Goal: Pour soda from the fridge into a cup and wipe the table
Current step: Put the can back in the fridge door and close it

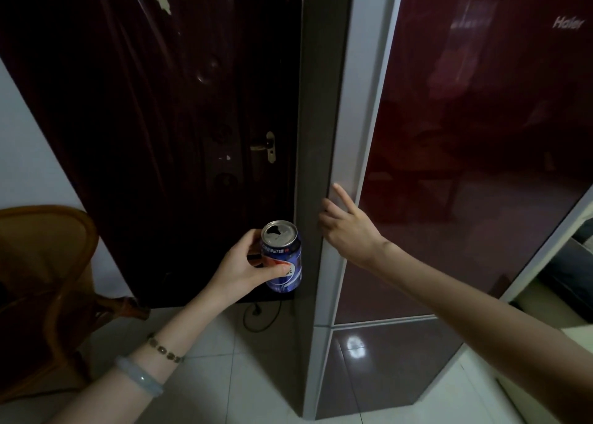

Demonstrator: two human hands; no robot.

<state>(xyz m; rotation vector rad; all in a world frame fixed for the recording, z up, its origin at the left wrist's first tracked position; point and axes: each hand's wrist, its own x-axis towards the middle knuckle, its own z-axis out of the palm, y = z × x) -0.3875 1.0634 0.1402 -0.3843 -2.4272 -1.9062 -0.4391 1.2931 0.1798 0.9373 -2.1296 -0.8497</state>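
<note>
Holding soda can [282, 256] upright in your left hand [244, 266], fingers and thumb wrapped round it, top already open. Right hand [343, 227] on left edge of fridge door [481, 134], index straight, rest bent; grip unclear. Can just left of that edge; keep it level.

Door [144, 118]: dark red-brown, glossy, embossed panels, closed; pale chips in the finish near its top.
Lever handle [269, 146]: brass-coloured, on a narrow plate at the door's right edge.
Wall [29, 154]: plain white, left of the door.
Chair [48, 263]: brown woven rattan with a curved back, standing at the far left against the wall.
Floor [244, 375]: pale glossy tiles with dark grout lines.
Cord [260, 319]: black, looped on the tiles at the door's foot; plug [256, 309] at its end.
</note>
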